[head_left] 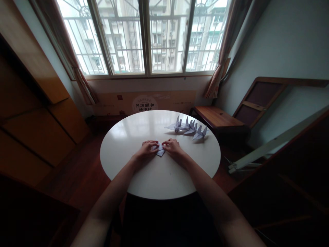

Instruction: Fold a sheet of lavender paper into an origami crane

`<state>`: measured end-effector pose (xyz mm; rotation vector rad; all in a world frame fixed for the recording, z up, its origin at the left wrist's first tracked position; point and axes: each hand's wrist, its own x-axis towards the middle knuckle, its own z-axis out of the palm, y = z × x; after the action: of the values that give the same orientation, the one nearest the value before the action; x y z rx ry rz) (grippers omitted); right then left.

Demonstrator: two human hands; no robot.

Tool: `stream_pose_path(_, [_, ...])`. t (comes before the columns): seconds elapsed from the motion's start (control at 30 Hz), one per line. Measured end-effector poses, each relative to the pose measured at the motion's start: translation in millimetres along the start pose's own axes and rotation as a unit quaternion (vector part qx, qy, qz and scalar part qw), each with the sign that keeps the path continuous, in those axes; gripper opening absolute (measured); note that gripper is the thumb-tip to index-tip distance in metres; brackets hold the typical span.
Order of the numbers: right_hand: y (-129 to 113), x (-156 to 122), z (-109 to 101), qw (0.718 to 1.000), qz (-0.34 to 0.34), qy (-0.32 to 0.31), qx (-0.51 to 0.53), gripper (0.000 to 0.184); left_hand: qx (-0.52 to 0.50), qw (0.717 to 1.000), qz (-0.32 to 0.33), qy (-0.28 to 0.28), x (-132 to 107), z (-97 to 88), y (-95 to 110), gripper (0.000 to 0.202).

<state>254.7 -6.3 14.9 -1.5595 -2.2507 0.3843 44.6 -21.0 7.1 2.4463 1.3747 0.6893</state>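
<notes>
A small folded piece of paper (160, 153), pale bluish white, lies on the round white table (159, 181) with one pointed corner towards me. My left hand (149, 148) is closed at its left edge, thumb and fingertips pinching the paper. From the other side my right hand (171, 145) grips the right edge with bent fingers. The upper part of the paper is partly hidden by the fingers. Several folded paper cranes (190, 127) stand close together at the table's back right, beyond my right hand.
A wooden bench (218, 116) stands behind the table on the right, beside a wooden frame with dark panels (257, 99). Below the barred window leans a brown printed cardboard panel (110, 101). Wooden cabinets (33, 130) line the left side.
</notes>
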Motion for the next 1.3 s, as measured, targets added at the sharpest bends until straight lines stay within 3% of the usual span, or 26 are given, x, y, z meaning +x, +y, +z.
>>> stream_pose_path(0.53, [-0.4,-3.7,0.8,0.999,-0.022,0.028,0.005,0.023,0.020,1.000,-0.011,-0.009,-0.5,1.1,0.8,0.029])
stream_pose_path(0.7, [1.2,-4.2,7.9,0.981,-0.158,0.103,0.045,0.024,0.034,0.999,-0.019,-0.006,-3.1,-3.8,7.7,0.037])
stream_pose_path(0.9, [-2.7,-4.4,15.6,0.951,-0.274,0.070,0.122,0.024,0.049,0.997,-0.035,-0.047,-3.1,-7.2,5.0,0.031])
stream_pose_path(1.1, [-10.1,-12.0,9.4,0.958,-0.281,0.042,0.046,0.022,0.057,0.997,-0.005,-0.052,-1.9,-3.9,-2.7,0.034])
stream_pose_path(1.3, [-10.8,-9.6,11.0,0.960,-0.265,0.043,0.084,0.013,0.048,0.999,0.010,-0.019,-0.8,-1.4,-4.9,0.033])
